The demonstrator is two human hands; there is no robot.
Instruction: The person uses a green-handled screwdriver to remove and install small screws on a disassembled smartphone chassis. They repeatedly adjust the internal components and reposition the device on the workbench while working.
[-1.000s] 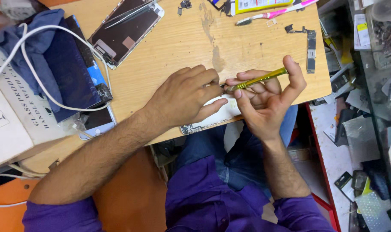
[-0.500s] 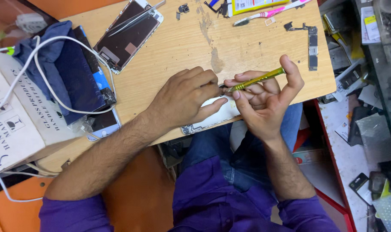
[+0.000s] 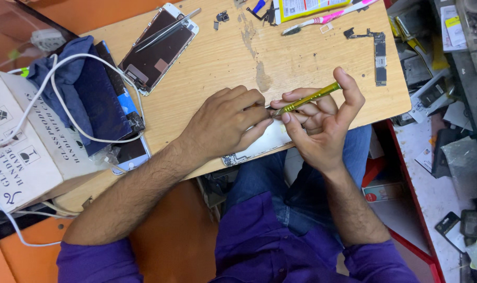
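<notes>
— Two hands meet at the worktop's (image 3: 301, 63) six-o'clock edge. What do they grip?

— Right hand (image 3: 322, 118) pinches a yellow-green screwdriver (image 3: 306, 98), its tip pointing to nine o'clock. Left hand (image 3: 225, 123) is curled down on a phone frame (image 3: 259, 147) lying at that edge, fingers closed at the tip.

— Anything else around?

— At eleven o'clock, an opened phone (image 3: 157, 50) with tweezers (image 3: 167, 29) on it; at two, a circuit board (image 3: 380, 52); at nine, a blue cloth (image 3: 86, 94).

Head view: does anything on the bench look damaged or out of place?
Yes. The wooden table has a worn, chipped patch in its surface near the middle. The phone housing under the left hand overhangs the table's front edge. A white cable sprawls loosely across the blue cloth.
</notes>
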